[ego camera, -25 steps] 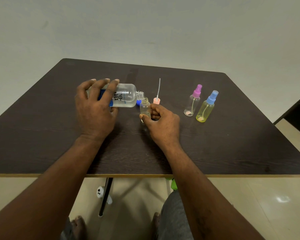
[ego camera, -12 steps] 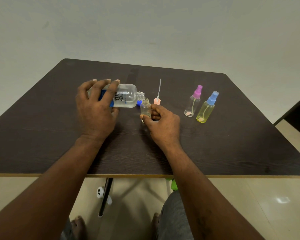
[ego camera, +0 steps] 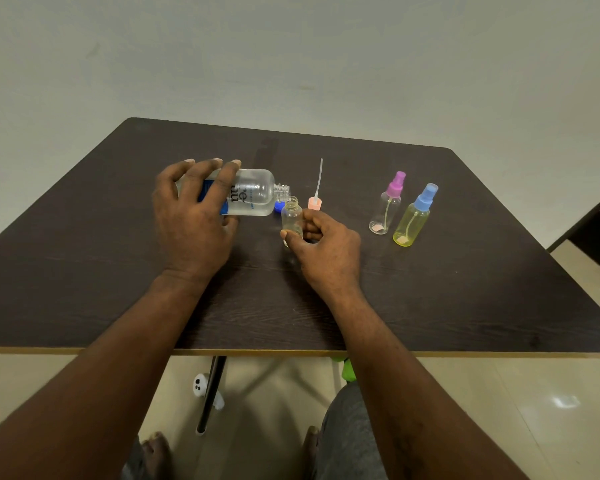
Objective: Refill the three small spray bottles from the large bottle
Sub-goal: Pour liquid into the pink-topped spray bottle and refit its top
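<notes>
A: What has moved over the last second?

B: Hardly anything. The left hand (ego camera: 191, 220) keeps the large bottle (ego camera: 253, 195) tipped almost level, open neck pointing right, just as before.

A: And its grip?

B: The fingers curl over the far side of the bottle and clamp it, above the table (ego camera: 465, 306) left of centre.

A: Where is the bottle being filled?

B: The small clear bottle (ego camera: 291, 218) stands upright, its open mouth just below the large bottle's neck. The right hand (ego camera: 326, 247) pinches its lower part between thumb and fingers. Whether liquid is running cannot be told.

A: Its top?

B: The pink spray top (ego camera: 315, 202) stands just behind the right hand with its tube pointing up. A blue cap (ego camera: 278, 206) lies under the large bottle's neck.

A: The other two?

B: The purple-topped bottle (ego camera: 387, 209) and the blue-topped yellow bottle (ego camera: 411, 223) stand side by side to the right, both capped.
</notes>
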`<state>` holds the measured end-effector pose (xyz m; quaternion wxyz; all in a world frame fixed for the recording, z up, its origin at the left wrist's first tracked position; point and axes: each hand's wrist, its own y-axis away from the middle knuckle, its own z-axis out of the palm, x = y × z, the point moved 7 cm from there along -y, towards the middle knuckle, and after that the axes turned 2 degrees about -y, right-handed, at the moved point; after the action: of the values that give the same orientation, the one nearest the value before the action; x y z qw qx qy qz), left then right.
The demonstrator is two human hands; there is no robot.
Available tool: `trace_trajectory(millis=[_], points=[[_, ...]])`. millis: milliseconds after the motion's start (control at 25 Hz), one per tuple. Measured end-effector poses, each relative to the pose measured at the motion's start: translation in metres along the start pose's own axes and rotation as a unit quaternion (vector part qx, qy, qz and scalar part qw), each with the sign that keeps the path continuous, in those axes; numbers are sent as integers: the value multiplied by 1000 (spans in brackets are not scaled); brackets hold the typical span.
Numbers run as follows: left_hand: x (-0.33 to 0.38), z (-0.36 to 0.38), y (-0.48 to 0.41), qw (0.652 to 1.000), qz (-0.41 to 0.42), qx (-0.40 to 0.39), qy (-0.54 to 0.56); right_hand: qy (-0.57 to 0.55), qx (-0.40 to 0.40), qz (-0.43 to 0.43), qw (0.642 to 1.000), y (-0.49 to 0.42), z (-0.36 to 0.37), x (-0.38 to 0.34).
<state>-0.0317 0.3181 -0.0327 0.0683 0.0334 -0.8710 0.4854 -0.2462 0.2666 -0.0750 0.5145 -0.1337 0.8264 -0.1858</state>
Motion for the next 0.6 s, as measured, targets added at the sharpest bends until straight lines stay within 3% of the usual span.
trace_trajectory(millis=[600], points=[[-1, 2, 1, 1000, 4, 2, -7, 8, 1, -3, 1000, 0, -1, -3]])
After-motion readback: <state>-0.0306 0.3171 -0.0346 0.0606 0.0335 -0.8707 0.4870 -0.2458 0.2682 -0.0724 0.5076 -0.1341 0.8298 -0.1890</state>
